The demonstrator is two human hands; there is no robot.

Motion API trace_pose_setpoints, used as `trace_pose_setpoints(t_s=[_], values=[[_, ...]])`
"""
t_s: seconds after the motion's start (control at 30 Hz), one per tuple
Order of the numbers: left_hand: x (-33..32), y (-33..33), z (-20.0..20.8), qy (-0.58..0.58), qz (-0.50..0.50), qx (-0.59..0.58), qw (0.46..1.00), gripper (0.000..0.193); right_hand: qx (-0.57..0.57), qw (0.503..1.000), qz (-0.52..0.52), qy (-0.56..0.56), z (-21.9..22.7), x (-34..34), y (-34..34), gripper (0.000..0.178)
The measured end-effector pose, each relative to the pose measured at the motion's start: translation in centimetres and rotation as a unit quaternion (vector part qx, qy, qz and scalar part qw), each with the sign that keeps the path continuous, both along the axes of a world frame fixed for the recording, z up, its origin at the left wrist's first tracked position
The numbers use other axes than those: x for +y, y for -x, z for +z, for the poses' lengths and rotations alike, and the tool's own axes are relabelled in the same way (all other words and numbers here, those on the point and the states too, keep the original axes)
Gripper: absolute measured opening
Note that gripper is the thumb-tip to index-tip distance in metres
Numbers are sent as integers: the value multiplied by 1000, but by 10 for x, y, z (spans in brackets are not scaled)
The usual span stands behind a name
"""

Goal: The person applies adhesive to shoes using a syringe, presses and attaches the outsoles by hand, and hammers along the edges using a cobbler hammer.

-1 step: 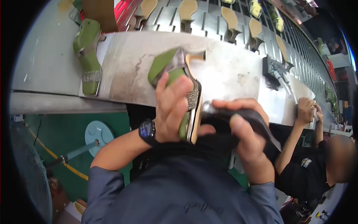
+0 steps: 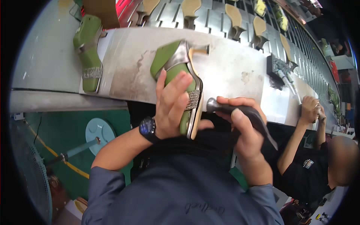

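Note:
My left hand (image 2: 172, 107) grips a high-heeled sandal (image 2: 193, 99) fitted on a green shoe last (image 2: 165, 56). The sandal lies on its side, its tan sole turned to the right and its thin heel pointing right; a glittery band crosses the forefoot. In my right hand (image 2: 247, 127) is a dark hammer (image 2: 255, 118), apparently a shoemaker's one, gripped around its head. Its round metal face points at the sole, a small gap away, and the tapered tail sticks out at lower right. Any handle is hidden.
Another sandal on a green last (image 2: 90, 56) rests at the left of the worktable (image 2: 232, 71). Beyond it, a slatted conveyor (image 2: 210, 26) carries several heeled soles. A black box with pens (image 2: 277, 71) sits at right, near a co-worker's hands (image 2: 309, 108). A stool (image 2: 100, 131) stands lower left.
The hammer has gone from blurred beside the sole to sharper and slightly apart from it, its tail swung a little. The held sandal has shifted slightly up.

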State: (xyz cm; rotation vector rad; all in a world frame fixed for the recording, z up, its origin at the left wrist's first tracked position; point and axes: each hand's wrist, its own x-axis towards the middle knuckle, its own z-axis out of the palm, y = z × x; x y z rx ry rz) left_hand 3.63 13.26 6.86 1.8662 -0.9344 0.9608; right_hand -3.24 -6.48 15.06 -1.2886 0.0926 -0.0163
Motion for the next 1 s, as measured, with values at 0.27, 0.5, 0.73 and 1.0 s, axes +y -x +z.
trace_pose_setpoints(t_s=[0.27, 0.5, 0.73, 1.0], values=[[16, 5, -50, -48, 14, 21, 998, 63, 109, 981, -66, -146, -77, 22, 20, 27], [12, 9, -49, -28, 33, 31, 999, 50, -30, 994, 15, -105, -70, 14, -2, 28], [15, 9, -49, -35, 21, 36, 999, 34, -90, 980, 151, 92, -26, -7, -39, 30], [11, 8, -48, -16, 30, 44, 998, 35, -277, 871, 266, 305, 6, 4, -55, 31]])
